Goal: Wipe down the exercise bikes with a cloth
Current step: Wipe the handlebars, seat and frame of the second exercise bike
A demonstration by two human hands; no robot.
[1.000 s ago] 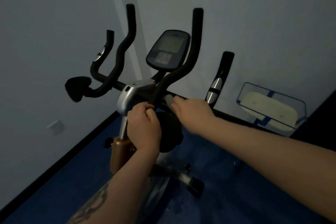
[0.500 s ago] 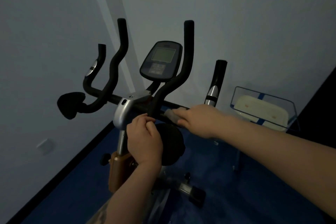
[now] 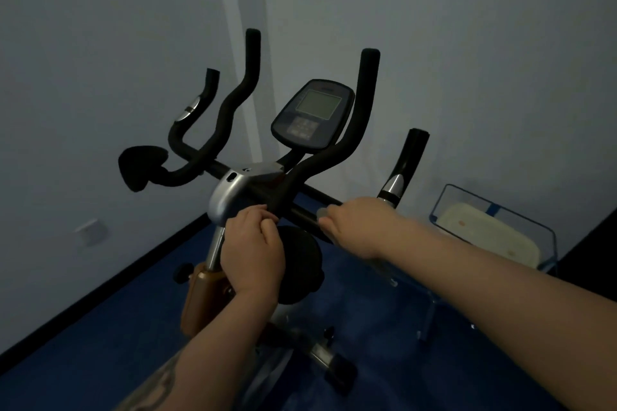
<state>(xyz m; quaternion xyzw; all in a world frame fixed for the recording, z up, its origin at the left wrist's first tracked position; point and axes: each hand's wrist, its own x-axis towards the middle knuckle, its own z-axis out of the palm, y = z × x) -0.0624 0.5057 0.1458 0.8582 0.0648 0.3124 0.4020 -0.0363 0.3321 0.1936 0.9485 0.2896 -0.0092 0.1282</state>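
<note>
Left hand (image 3: 252, 252) is curled round the base of the bike's (image 3: 230, 192) handlebar, probably to steady it; right hand (image 3: 357, 228) presses a barely visible cloth (image 3: 322, 212) around the crossbar's right side, fingers wrapped, so it wipes all round.

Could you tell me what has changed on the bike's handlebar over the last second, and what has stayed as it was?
The right hand has slid the pale cloth outward along the black crossbar, away from the centre clamp and toward the silver-banded right grip. The left hand still grips the base of the handlebar stem, and the console is unmoved. Nothing was let go.
</note>
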